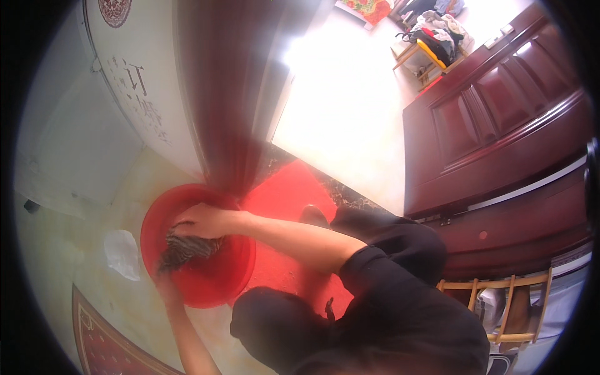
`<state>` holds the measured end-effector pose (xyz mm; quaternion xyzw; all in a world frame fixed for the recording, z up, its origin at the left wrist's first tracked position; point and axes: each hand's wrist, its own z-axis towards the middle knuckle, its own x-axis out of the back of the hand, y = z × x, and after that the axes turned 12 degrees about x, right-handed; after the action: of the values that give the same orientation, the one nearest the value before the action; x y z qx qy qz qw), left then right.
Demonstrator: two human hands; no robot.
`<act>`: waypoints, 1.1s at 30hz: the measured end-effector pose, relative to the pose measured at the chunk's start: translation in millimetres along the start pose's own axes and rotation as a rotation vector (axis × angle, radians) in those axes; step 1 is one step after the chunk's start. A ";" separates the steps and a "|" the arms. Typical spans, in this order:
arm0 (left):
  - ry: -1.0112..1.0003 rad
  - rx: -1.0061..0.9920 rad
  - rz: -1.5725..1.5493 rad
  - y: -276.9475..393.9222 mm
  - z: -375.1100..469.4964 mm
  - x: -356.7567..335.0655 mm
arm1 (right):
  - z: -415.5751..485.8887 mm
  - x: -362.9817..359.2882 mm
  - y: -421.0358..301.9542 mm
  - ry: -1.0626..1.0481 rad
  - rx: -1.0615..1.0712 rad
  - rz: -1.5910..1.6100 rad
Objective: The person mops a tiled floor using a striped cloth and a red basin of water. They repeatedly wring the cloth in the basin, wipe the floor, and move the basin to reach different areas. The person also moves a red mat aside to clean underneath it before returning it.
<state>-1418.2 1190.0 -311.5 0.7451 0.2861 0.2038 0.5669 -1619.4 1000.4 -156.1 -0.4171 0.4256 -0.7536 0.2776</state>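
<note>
A large red plastic basin [243, 262] stands on the floor before me. Inside it a dark striped cloth [192, 248] is stretched between my hands. From above, my right hand [204, 221] grips the cloth's upper part, thumb and fingers folded over it. At the basin's near-left rim, my left hand [168, 285] holds the lower end of the cloth; it is blurred and its fingers are partly hidden. The bottom of the basin is hard to make out through haze and red glare.
Under the basin's right side lies a red mat [290, 192]. A white sheet [122, 255] and a patterned rug [108, 347] are on the floor at left. A dark red panelled door [468, 154], a wooden rack [497, 285] and a chair heaped with clothes [438, 40] stand at right.
</note>
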 end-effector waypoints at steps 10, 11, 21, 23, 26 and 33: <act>0.037 -0.292 0.875 -42.2 9.9 -28.8 | -52.3 -84.1 123.4 -0.181 -0.220 -0.844; -0.008 -0.182 1.134 -62.0 1.9 -43.3 | -62.4 -98.2 128.7 -0.237 -0.280 -0.833; -0.486 -0.138 1.055 -39.7 -10.1 -57.9 | -63.6 -98.5 144.6 -0.524 -0.386 -0.459; -0.388 -0.252 0.972 -14.3 -14.2 -61.2 | -40.4 -75.3 111.5 -0.431 -0.345 -0.315; -0.282 -0.113 0.610 16.3 -22.5 -71.7 | -2.7 -47.5 43.2 -0.276 -0.149 -0.178; -0.277 -0.055 -0.340 93.5 -41.1 -76.1 | 34.3 14.9 -40.0 0.076 0.081 0.305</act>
<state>-1483.0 1151.8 -208.8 0.6913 0.3216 0.0086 0.6470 -1599.8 994.2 -105.5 -0.3073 0.4633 -0.7344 0.3894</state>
